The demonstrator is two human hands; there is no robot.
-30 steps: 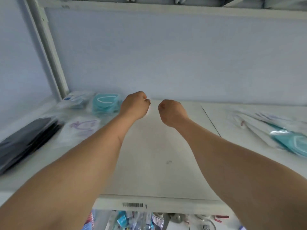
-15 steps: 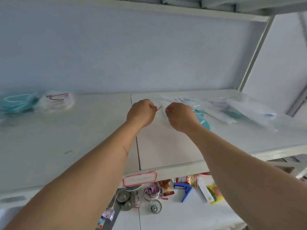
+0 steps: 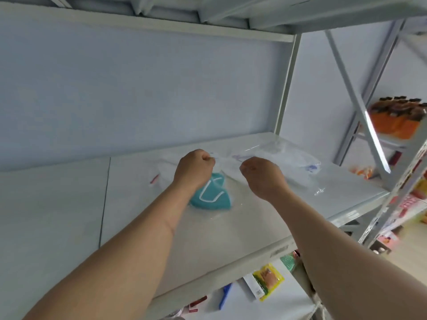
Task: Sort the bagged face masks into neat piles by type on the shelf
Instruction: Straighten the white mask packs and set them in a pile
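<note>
The shelf [image 3: 231, 227] runs wide and white across the view, its left stretch bare and its right end cut off by a grey upright; the view is soft with motion blur, so fine print on anything is unreadable. Both forearms reach in from the bottom edge and cover much of the front of the shelf.

The heap of clear bagged masks [image 3: 288, 162] lies toward the back right of the shelf. The bags are transparent and overlap, so how many there are cannot be told — only faint white shapes and a blue mark show through. In front of it, a teal mask in its bag [image 3: 211, 196] lies flat on the shelf, its upper left part hidden behind the left wrist. A small red mark shows at the left fringe of the plastic.

The left hand [image 3: 194, 168] and right hand [image 3: 262, 175] are both fisted over the near edge of the heap, fingers curled under and out of sight; each seems to pinch clear film, though the blur leaves that uncertain.

Compared with half a second ago, the view has swung right: the teal and white bags at the far left have left the picture, and orange bottles [image 3: 399, 116] on a neighbouring rack have come in — the hands are further apart.
</note>
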